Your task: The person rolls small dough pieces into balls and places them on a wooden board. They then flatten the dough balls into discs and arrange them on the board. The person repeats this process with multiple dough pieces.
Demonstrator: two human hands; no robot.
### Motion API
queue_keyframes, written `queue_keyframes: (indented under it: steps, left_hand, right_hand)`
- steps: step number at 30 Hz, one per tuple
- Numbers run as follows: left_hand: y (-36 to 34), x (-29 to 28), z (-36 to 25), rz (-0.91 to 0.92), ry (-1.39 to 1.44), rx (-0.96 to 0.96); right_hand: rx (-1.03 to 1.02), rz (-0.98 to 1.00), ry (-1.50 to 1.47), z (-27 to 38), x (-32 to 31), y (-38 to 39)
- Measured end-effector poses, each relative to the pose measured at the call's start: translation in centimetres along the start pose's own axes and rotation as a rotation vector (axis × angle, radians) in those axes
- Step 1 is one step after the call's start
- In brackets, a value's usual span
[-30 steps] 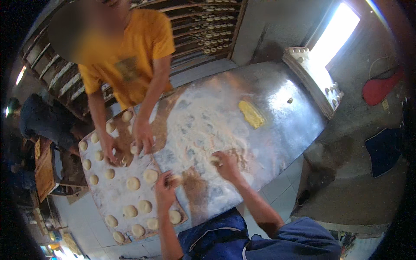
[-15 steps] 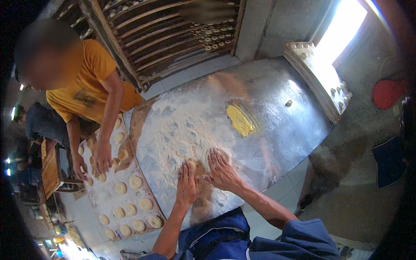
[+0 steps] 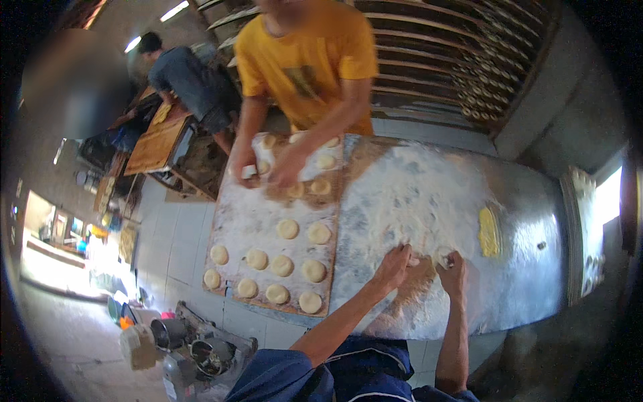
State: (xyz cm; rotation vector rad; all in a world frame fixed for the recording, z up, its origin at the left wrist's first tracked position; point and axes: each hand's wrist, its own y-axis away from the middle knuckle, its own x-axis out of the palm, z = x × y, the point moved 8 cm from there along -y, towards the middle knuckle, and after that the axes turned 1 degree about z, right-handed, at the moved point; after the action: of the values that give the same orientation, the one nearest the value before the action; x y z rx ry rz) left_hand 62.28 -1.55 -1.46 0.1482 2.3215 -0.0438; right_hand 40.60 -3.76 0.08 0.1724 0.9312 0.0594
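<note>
**Keeping the dough piece on the floured patch**

A small pale dough piece (image 3: 420, 260) lies on the floured metal table (image 3: 529, 201), at the near edge of its flour patch (image 3: 408, 194). The left hand (image 3: 394, 266) curls loosely at the piece's left side, fingers bent over it. The right hand (image 3: 453, 273) cups another bit just to the right; how firmly either grips, I cannot tell. Best judged: press lightly and stay on the flour to avoid sticking. Left of the patch sits a wooden board (image 3: 231, 221) of dough rounds (image 3: 288, 229), tended by a co-worker's hands (image 3: 288, 167). A yellow lump (image 3: 489, 232) lies right of the patch.
</note>
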Motion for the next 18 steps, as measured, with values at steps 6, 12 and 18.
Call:
queue_keyframes:
  steps: [6,12,18]
  left_hand:
    - [10.2,-14.1,12.9,-0.299,0.389,-0.323]
    - [16.9,-34.5,32.9,-0.599,0.030,-0.515]
    - [19.6,-37.3,34.8,-0.785,-0.426,-0.351]
  right_hand:
    - [-0.295,0.142,-0.279,15.9,8.1,3.2]
    - [-0.597,0.402,-0.498,38.3,26.9,2.8]
    - [-0.758,0.352,0.160,45.1,34.2,5.9]
